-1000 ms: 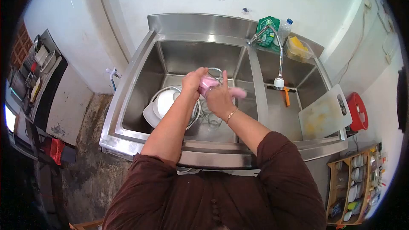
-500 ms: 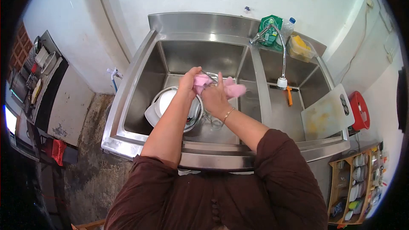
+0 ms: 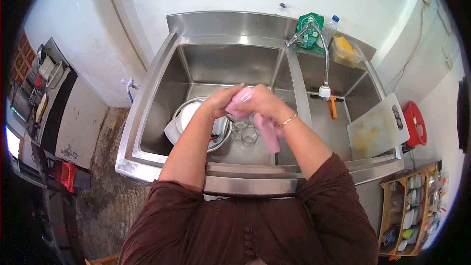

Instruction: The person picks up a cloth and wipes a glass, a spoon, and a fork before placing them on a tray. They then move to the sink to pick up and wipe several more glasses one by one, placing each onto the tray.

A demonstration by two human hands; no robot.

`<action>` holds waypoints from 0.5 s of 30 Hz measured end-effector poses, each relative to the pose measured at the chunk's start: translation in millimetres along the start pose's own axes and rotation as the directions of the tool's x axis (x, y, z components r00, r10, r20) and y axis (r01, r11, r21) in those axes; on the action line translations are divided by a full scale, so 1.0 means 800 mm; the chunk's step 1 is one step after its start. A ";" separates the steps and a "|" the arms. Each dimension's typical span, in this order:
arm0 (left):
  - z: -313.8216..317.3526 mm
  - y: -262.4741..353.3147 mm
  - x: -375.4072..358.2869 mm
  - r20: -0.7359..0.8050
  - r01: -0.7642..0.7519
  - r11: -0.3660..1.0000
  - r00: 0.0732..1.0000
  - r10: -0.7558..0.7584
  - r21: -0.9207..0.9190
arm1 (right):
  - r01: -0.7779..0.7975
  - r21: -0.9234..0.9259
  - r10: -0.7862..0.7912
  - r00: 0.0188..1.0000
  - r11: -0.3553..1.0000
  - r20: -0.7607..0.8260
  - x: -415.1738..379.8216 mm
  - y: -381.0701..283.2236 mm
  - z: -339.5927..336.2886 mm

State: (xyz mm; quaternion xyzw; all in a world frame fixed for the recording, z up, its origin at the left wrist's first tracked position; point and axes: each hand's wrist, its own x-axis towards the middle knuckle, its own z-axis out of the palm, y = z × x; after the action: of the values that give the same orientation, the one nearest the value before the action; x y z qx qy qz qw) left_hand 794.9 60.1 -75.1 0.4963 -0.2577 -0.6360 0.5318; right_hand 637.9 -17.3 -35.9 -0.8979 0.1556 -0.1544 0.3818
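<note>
Over the large left basin of the steel sink (image 3: 216, 171), both hands are closed together round a bunched pink cloth (image 3: 240, 103). A shiny glass-like surface shows between them, but its shape is mostly hidden. My left hand (image 3: 222, 100) grips from the left side. My right hand (image 3: 267, 104) wraps the cloth from the right, and a loose end of it hangs below the wrist. Beneath the hands, clear glasses (image 3: 249, 135) lie on the basin floor. White dishes (image 3: 189, 115) sit in a round bowl (image 3: 223, 142) at the basin's left, partly behind my left forearm.
A flexible faucet (image 3: 325, 91) hangs over the right basin, where an orange-handled tool (image 3: 333, 108) lies. A cutting board (image 3: 375, 130) leans at the right beside a red basin (image 3: 416, 125). Behind stand a green pouch (image 3: 309, 32), a bottle (image 3: 331, 30) and a sponge container (image 3: 346, 51).
My right hand has moved up and right and turned over the cloth. The cloth's loose end, which stuck out to the right, now hangs down. More of the glasses below shows.
</note>
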 end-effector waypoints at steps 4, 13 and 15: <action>0.044 0.007 -0.017 0.132 -0.005 0.987 0.991 0.026 -0.159 | -0.273 0.440 0.315 0.949 0.856 -0.024 0.007 0.000 -0.023; 0.043 -0.014 0.007 -0.007 -0.108 0.974 0.994 0.108 -0.201 | 0.164 0.853 0.702 0.503 0.495 -0.504 0.029 0.066 -0.025; 0.058 -0.007 -0.001 -0.376 -0.429 0.903 0.840 0.392 -0.016 | -0.003 0.556 0.434 0.629 0.831 -0.645 0.014 0.062 -0.039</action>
State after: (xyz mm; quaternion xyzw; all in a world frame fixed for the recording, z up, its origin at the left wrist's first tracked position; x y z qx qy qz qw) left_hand 750.6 53.0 -62.1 0.5115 -0.2233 -0.4163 0.7178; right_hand 627.5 -74.1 -50.0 -0.5923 0.3650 -0.4954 0.5202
